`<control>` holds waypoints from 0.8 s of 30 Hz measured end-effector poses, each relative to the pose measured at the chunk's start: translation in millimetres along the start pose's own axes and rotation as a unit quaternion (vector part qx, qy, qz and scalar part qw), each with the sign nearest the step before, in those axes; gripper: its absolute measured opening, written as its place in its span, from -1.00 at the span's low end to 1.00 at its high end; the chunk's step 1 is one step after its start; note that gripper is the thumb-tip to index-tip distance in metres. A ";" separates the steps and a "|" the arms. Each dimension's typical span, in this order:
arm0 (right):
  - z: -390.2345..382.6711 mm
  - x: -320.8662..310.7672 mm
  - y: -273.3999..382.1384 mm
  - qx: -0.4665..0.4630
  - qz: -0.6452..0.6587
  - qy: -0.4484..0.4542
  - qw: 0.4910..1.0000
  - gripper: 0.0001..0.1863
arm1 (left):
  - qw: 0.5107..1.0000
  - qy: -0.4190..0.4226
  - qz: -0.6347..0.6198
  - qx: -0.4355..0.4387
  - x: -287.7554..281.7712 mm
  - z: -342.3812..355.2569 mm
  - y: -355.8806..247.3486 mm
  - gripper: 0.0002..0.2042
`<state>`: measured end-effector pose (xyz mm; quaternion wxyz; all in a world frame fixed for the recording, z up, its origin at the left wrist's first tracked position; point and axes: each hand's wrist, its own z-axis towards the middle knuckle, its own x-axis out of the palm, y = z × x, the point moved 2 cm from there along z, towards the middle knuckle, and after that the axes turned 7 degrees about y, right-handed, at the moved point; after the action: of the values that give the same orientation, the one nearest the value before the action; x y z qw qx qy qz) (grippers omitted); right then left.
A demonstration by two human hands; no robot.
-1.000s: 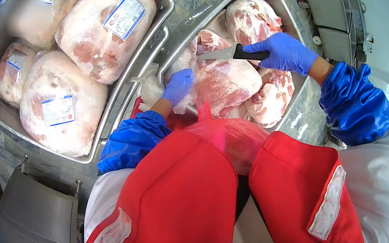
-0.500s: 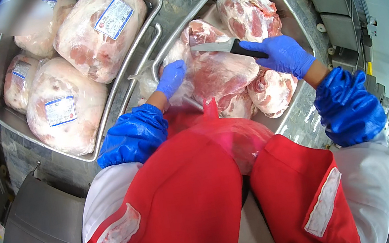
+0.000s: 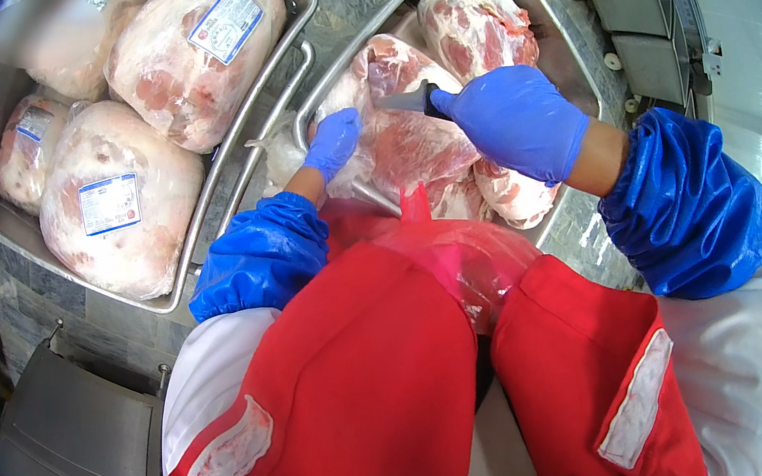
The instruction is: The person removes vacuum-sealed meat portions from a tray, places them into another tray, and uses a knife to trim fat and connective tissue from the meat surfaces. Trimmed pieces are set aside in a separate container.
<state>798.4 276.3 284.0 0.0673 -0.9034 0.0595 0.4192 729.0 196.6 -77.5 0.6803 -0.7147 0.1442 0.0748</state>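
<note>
A large pale pink piece of raw meat (image 3: 420,138) lies in the right-hand metal tub (image 3: 573,52). My left hand (image 3: 334,143), in a blue glove, is closed at the meat's left end and grips clear plastic wrap (image 3: 276,162) that hangs over the tub's near left rim. In my right hand (image 3: 522,123), also gloved in blue, is a knife (image 3: 405,101) with a black handle. Its blade points left, the tip touching the meat's upper left part near a dark slit. My fingers around the handle are mostly hidden behind the back of the hand.
More raw meat pieces (image 3: 477,22) lie in the same tub. To the left, a second metal tub (image 3: 234,147) holds several plastic-wrapped meat pieces (image 3: 123,193) with labels. Grey metal bins (image 3: 637,3) line the far right, and a grey lidded container (image 3: 78,421) stands at lower left.
My right hand has come nearer and turned, its back now facing up, with the knife more foreshortened. My left hand keeps its grip at the meat's left end. The view has shifted slightly.
</note>
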 end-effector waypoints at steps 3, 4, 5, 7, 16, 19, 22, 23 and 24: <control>3.9 4.2 2.9 -0.014 0.030 -0.024 0.999 -0.78 | 0.998 0.017 0.036 0.043 4.2 2.0 2.4 -0.85; 5.5 6.8 3.0 -0.020 0.045 -0.038 0.998 -0.80 | 0.999 0.020 0.029 0.039 5.2 1.6 4.5 -0.85; 8.5 8.6 2.8 -0.012 0.041 -0.006 0.999 -0.79 | 0.999 0.023 0.021 0.036 7.5 1.7 9.1 -0.85; 14.7 11.3 0.8 0.001 0.031 0.058 0.998 -0.77 | 1.000 0.011 0.010 0.027 10.2 1.0 18.6 -0.86; -9.3 70.1 -62.5 0.027 0.143 0.094 0.985 -0.50 | 0.988 -0.022 -0.106 -0.106 -27.1 -9.8 -61.3 -0.89; -15.9 110.8 -93.0 -0.002 0.176 0.050 0.983 -0.45 | 0.983 -0.040 -0.164 -0.079 -28.2 -14.0 -63.0 -0.87; -11.7 135.4 -108.4 -0.014 0.175 0.025 0.984 -0.41 | 0.979 -0.063 -0.167 -0.094 -29.3 -16.4 -64.0 -0.84; -12.9 144.4 -109.4 -0.016 0.183 0.016 0.983 -0.41 | 0.978 -0.067 -0.168 -0.101 -29.0 -20.3 -66.5 -0.83; -12.2 151.2 -112.8 -0.030 0.193 -0.011 0.981 -0.40 | 0.970 -0.057 -0.202 -0.120 -29.2 -21.8 -67.3 -0.83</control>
<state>923.0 377.4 184.2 -0.0410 -0.8722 0.2193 0.4354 720.2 180.2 -3.2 0.5981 -0.7997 -0.0525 -0.0066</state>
